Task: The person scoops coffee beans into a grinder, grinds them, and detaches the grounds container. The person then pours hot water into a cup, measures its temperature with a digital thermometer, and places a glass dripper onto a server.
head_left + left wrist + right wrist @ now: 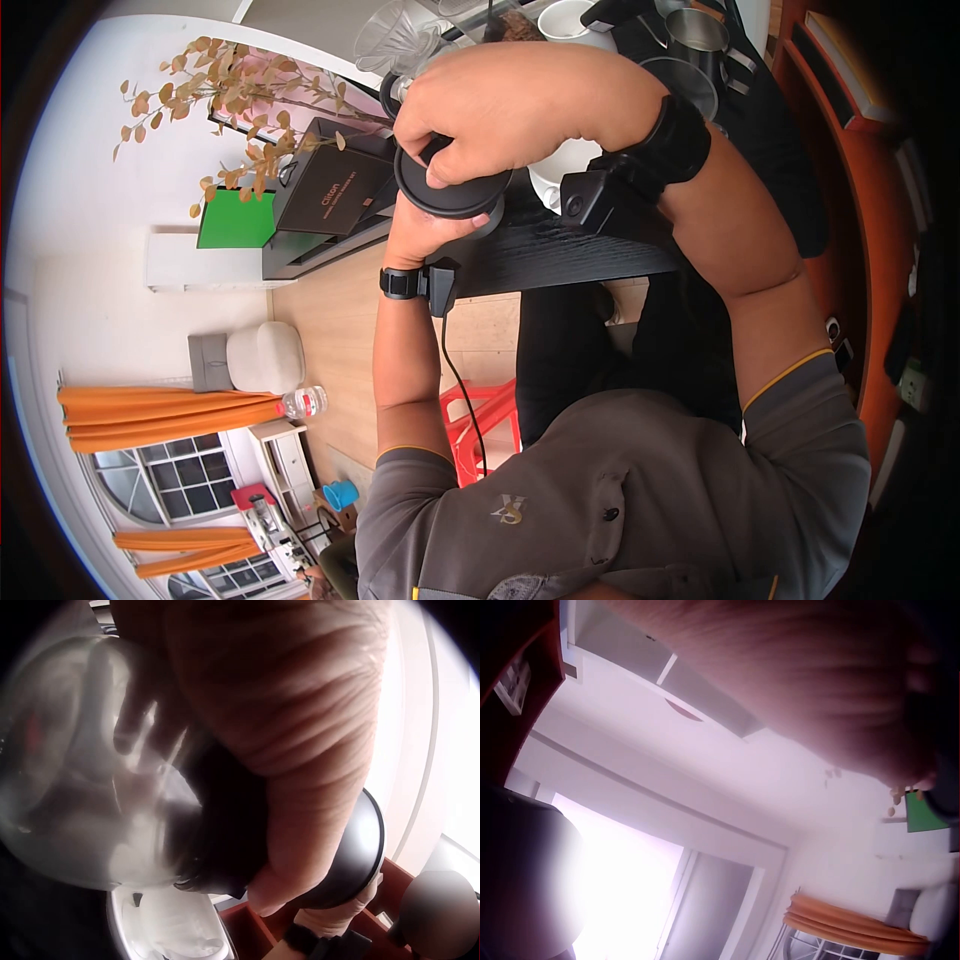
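My left hand [418, 236] grips a glass jar [82, 787] round its black neck, its thumb lying over the dark collar. On top of the jar sits a wide, round black lid [460, 192], its rim turned toward me in the head view; the left wrist view shows its domed side. My right hand [520, 105] is curled over this lid and holds it from above, with a dark part between fingers and thumb. In the right wrist view only the blurred right hand [810, 690] shows. A white cup [568, 172] stands behind the right wrist on the black table.
A glass dripper [385, 40], a white bowl [578, 18] and a metal pitcher [697, 35] stand along the far side. A dark box [335, 185] and dried branches [255, 90] are to the left. A red stool [488, 410] stands below the table edge [570, 262].
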`<state>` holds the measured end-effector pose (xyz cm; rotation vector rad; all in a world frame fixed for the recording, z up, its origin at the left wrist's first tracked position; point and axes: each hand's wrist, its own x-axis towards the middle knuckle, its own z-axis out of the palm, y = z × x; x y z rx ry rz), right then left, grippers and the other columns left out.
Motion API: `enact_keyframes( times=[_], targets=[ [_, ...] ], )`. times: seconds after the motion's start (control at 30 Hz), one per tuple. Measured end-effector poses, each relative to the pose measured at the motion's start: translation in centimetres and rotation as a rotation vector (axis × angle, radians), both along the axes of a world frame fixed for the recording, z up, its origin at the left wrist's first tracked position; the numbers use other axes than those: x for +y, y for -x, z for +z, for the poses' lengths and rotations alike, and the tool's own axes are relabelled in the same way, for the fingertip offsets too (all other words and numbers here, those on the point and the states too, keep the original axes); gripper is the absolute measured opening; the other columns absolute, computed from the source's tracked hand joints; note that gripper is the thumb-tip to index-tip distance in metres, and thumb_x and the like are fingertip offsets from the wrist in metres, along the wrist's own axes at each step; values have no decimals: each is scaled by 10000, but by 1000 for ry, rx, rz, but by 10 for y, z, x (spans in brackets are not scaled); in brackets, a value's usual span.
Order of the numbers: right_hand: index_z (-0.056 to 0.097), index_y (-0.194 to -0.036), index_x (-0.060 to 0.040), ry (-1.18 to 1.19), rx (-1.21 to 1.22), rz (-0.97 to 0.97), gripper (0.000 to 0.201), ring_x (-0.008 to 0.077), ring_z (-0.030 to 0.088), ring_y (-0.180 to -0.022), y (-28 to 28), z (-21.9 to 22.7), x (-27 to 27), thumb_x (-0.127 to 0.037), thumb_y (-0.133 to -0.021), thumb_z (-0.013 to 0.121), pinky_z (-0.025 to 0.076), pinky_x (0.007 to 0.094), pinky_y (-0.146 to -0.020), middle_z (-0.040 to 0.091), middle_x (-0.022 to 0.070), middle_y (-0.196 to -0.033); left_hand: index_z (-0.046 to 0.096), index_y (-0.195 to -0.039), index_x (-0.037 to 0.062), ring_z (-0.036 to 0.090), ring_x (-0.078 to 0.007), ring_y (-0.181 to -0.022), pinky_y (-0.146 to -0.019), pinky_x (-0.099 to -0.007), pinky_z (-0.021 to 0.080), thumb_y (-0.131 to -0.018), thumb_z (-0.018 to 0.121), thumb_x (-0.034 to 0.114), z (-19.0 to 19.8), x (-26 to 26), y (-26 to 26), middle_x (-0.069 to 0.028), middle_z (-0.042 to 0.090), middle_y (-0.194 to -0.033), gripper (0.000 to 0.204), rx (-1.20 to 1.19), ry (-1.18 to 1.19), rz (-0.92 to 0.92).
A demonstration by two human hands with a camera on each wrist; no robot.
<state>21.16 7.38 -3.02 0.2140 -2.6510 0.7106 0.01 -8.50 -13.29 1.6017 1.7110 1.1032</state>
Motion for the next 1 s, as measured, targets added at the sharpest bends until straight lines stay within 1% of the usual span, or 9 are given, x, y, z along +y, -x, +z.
enact_keyframes(
  times=[0.23, 0.33, 0.4, 0.47, 0.63, 0.7, 0.83, 0.87, 1.0],
  targets=[
    [693, -854, 39, -52, 58, -92, 249, 368, 665, -733, 12, -6, 1, -195, -841, 609, 529, 446, -690, 671, 205, -767, 548, -1317, 15, 638, -167, -1086, -985, -335, 492, -663, 914, 137, 2, 3, -24, -50, 667, -1195, 759, -161, -10, 42],
    [678, -839, 49, -86, 37, -213, 257, 386, 664, -736, 13, -6, 0, -193, -847, 590, 536, 455, -700, 663, 220, -761, 584, -1263, 10, 663, -174, -1046, -957, -330, 506, -679, 903, 112, -8, 11, -34, -73, 691, -1175, 673, -27, -125, 84],
    [672, -837, 53, -98, 21, -274, 261, 391, 664, -738, 14, -7, -1, -192, -849, 583, 540, 457, -707, 659, 225, -756, 599, -1235, 1, 678, -179, -1013, -931, -321, 516, -691, 897, 107, -26, 18, -39, -88, 708, -1128, 630, 166, -318, 307],
    [683, -886, 47, -50, 43, -306, 241, 393, 672, -763, 17, -11, 0, -173, -834, 601, 544, 458, -726, 668, 222, -779, 612, -1213, -23, 670, -184, -1030, -941, -326, 510, -724, 877, 72, -31, 20, -50, -97, 706, -1131, 564, 142, -378, 339],
    [698, -953, 30, -62, 89, -149, 226, 386, 679, -801, 12, -12, 1, -131, -810, 631, 543, 452, -742, 686, 207, -823, 628, -1190, -46, 665, -192, -1042, -953, -327, 504, -762, 862, 53, -19, 10, -56, -104, 708, -1123, 498, -8, -398, 237],
    [703, -970, 18, -25, 134, -93, 226, 383, 680, -810, 11, -13, 2, -120, -803, 640, 540, 449, -742, 690, 200, -833, 599, -1233, -45, 666, -197, -1053, -960, -326, 503, -757, 874, 67, -7, 0, -45, -108, 695, -1157, 561, -68, -182, 158],
    [706, -952, -13, 1, 84, -19, 195, 359, 673, -786, 6, -6, 1, -123, -805, 643, 530, 436, -719, 686, 179, -811, 561, -1285, -13, 622, -172, -1124, -999, -330, 480, -723, 911, 132, 8, -6, -21, -69, 654, -1202, 677, -116, -36, -24],
    [706, -947, -22, -3, 54, 8, 186, 352, 669, -774, 5, -5, 0, -124, -804, 644, 527, 433, -711, 684, 174, -805, 461, -1383, -16, 587, -183, -1177, -1034, -339, 459, -664, 958, 182, 6, -6, -15, -86, 601, -1282, 896, -148, 23, -8],
    [709, -947, -26, -1, 13, -7, 190, 344, 664, -755, 2, -3, -3, -137, -811, 637, 528, 430, -708, 683, 169, -798, 388, -1432, -14, 562, -182, -1199, -1046, -347, 449, -629, 974, 211, 4, 1, -3, -92, 564, -1316, 1020, -51, -7, -72]
  ],
)
